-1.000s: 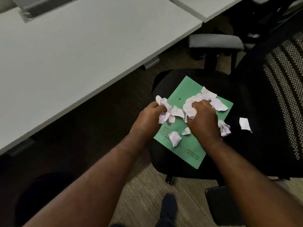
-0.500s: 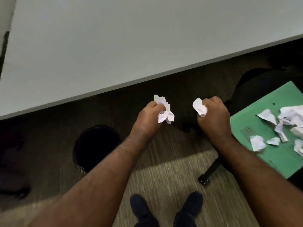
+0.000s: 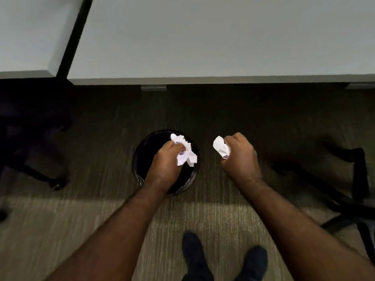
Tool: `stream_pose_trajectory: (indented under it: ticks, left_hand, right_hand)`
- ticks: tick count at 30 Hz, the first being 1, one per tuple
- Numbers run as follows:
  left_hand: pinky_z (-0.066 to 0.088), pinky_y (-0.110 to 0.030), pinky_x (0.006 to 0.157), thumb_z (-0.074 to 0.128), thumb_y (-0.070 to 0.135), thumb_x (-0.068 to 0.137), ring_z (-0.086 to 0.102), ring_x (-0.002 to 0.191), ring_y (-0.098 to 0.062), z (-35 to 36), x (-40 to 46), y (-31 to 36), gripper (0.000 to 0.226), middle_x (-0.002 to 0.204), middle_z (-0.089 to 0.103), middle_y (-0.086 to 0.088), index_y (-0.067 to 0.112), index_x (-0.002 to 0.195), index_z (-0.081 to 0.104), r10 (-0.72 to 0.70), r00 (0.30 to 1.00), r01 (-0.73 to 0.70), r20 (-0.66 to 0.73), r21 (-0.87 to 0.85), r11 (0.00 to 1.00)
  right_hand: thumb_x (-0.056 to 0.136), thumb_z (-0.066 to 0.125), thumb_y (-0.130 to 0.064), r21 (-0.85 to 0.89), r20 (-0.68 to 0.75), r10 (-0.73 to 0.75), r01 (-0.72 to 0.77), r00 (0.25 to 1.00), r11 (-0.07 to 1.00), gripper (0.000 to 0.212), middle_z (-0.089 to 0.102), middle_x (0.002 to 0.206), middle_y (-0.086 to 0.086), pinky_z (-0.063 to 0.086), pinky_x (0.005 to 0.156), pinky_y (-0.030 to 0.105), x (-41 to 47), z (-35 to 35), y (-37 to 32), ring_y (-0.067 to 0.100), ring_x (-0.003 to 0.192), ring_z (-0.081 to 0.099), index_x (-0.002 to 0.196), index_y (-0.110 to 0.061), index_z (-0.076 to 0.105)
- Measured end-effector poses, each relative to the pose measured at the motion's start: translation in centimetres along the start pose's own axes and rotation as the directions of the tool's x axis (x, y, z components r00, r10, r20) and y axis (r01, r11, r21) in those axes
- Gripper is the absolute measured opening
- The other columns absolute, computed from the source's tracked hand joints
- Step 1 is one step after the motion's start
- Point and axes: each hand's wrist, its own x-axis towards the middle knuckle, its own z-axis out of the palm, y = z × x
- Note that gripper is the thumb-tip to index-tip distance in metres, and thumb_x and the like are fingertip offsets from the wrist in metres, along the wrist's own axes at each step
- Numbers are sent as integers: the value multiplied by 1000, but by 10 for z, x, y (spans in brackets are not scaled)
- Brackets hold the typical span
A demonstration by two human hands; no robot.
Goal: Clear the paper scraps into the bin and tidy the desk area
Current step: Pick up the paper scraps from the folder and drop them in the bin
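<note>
A round black bin (image 3: 140, 159) stands on the carpet (image 3: 101, 138) at the centre of the frame, just below the front edge of the white desk (image 3: 203, 37) that fills the upper part. The bin's interior is dark; whether anything lies inside cannot be told from this view.

The left hand (image 3: 164, 161) sits directly over the bin's mouth, fingers curled tight around a wad of crumpled white paper scraps (image 3: 185, 151). The wad sticks out past the fingers toward the bin's right rim and remains in the grip, above the opening rather than inside it.

The right hand (image 3: 241, 157) is to the right of the bin, over bare carpet and clear of the rim. It is closed into a fist around a second clump of paper (image 3: 221, 148), which protrudes on the side facing the bin.

Both forearms reach up from the lower edge of the frame. Two dark shoes (image 3: 194, 258) show at lower centre, toes toward the bin.

At the right edge, the black legs of a chair base (image 3: 359, 179) spread across the floor. A second dark chair base (image 3: 40, 169), blurred, lies at the left edge. In the upper left, a dark gap separates the desk from a neighbouring white surface (image 3: 30, 33). A small grey bracket (image 3: 153, 88) shows under the desk's front edge, above the bin.
</note>
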Motion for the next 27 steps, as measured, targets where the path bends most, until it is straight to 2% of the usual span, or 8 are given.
stream_pose_trajectory:
  ticks: [3, 8, 10, 12, 15, 17, 22, 27]
  left_hand:
    - [29, -6, 58, 69, 0, 74, 55, 71, -15, 13, -9, -49, 10, 80, 58, -1, 7, 82, 68, -95, 995, 95, 13, 22, 995]
    - [41, -26, 69, 69, 1, 72, 63, 80, -31, 27, -2, -102, 12, 86, 65, -14, 6, 83, 67, -214, 977, 214, 24, 5, 977]
    - [46, -32, 79, 72, 3, 70, 61, 94, -31, 26, 5, -112, 29, 101, 64, -14, 8, 98, 67, -255, 967, 256, 22, -19, 967]
    - [41, -32, 93, 77, 9, 66, 55, 111, -27, 24, 10, -117, 56, 121, 57, -12, 13, 120, 60, -292, 953, 293, 80, -7, 956]
    - [41, -33, 101, 81, 8, 63, 49, 121, -25, 21, 12, -122, 74, 134, 48, -10, 14, 131, 52, -318, 942, 326, 104, -70, 943]
    - [43, -37, 101, 80, 11, 67, 49, 123, -23, 18, 12, -122, 73, 137, 47, -7, 16, 133, 50, -307, 946, 313, 100, -43, 949]
    - [43, -40, 102, 75, 26, 77, 41, 129, -21, 11, 14, -98, 70, 142, 38, 1, 24, 138, 40, -278, 957, 269, 86, 105, 957]
    - [17, -46, 114, 70, 42, 78, 11, 144, -21, 7, 24, -37, 83, 156, 17, -1, 29, 145, 24, -84, 994, 71, 72, 172, 983]
  right_hand:
    - [72, 67, -5, 15, 152, -43, 41, 987, 999, 10, 56, 87, 8, 36, 62, 26, 3, 47, -22, 27, 77, 58, 80, -9, 62]
    - [74, 65, -9, 22, 304, -36, 30, 952, 999, 13, 54, 97, 7, 42, 69, 29, 19, 104, -53, 30, 86, 60, 86, -14, 59]
    - [76, 67, -12, 19, 342, -2, -5, 940, 1000, 32, 50, 112, 9, 46, 79, 32, 26, 119, -62, 32, 98, 58, 106, -15, 56]
    - [74, 72, -19, 30, 392, 14, -28, 920, 999, 65, 38, 129, 11, 45, 91, 37, 32, 128, -68, 34, 112, 51, 131, -19, 42]
    - [73, 78, -26, 38, 436, 32, -54, 899, 998, 88, 22, 145, 8, 44, 100, 42, 39, 132, -73, 35, 126, 41, 143, -23, 25]
    - [77, 75, -26, 29, 416, 12, -27, 909, 999, 80, 23, 147, 5, 45, 100, 40, 40, 128, -74, 31, 126, 41, 142, -22, 28]
    - [84, 65, -28, -38, 255, -70, 83, 964, 996, 44, 44, 128, -2, 49, 89, 35, 35, 94, -58, 19, 111, 49, 125, -23, 49]
    - [81, 66, -39, -174, -18, -30, 27, 999, 984, 63, 39, 138, 6, 43, 100, 42, 19, 42, -21, 24, 126, 40, 136, -21, 40]
